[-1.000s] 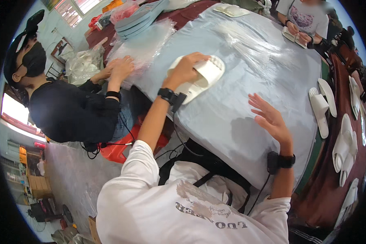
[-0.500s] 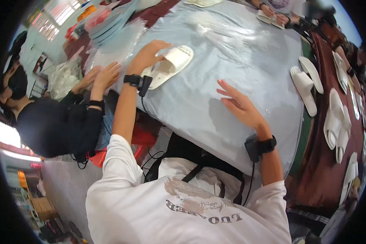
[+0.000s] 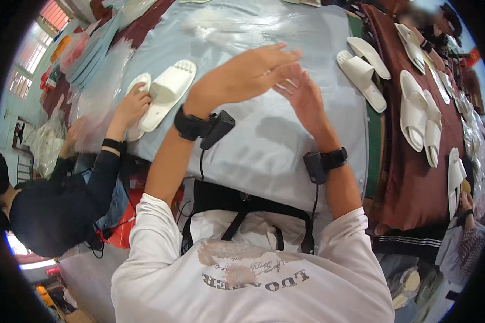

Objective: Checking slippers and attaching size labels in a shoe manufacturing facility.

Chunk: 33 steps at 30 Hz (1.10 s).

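Note:
My left hand reaches across above the table, fingers stretched out and nothing held. Close by it, my right hand is raised with its fingers apart, also holding nothing. The fingers of the two hands overlap in view; I cannot tell whether they touch. To the left of my left wrist, a white slipper lies on the grey-blue covered table. Beside it is a second white slipper, partly covered by a co-worker's hand resting on it.
At the table's right edge lies a pair of white slippers. Several more slippers sit on a brown-covered table. Clear plastic film and stacked blue-grey sheets are at the far left. A co-worker sits at my left.
My left hand has left the slipper and swung right to my right hand. The co-worker's hand has come onto a second slipper beside the first. The view has shifted right.

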Motion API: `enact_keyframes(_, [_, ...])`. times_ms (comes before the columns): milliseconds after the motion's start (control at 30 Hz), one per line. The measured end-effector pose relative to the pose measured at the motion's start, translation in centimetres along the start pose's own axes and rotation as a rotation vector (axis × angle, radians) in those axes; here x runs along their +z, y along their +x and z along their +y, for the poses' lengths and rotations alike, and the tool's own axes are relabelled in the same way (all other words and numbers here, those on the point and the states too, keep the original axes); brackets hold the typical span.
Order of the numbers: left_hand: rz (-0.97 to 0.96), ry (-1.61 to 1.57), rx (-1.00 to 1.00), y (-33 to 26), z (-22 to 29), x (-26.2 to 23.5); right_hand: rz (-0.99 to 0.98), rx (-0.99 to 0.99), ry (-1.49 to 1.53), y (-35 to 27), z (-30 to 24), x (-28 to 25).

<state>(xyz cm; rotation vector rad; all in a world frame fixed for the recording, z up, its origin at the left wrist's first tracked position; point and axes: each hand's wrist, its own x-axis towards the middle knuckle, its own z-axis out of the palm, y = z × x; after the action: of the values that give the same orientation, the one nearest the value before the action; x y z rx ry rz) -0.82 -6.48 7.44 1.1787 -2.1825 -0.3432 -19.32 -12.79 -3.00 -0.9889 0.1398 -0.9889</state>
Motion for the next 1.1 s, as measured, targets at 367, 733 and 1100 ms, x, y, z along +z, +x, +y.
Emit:
enact_keyframes(367, [0.147, 0.320, 0.095, 11.3, 0.9, 8.8, 0.229, -0.149, 0.236, 0.7, -1.0, -6.0])
enact_keyframes(733, [-0.155, 0.277, -0.219, 22.7, 1.4, 17.8, 0.549, -0.164, 0.350, -0.7, 4.5, -11.2])
enact_keyframes(1100, [-0.195, 0.136, -0.259, 24.0, -4.3, 19.6, 1.231, -0.439, 0.225, 0.9, -0.3, -6.4])
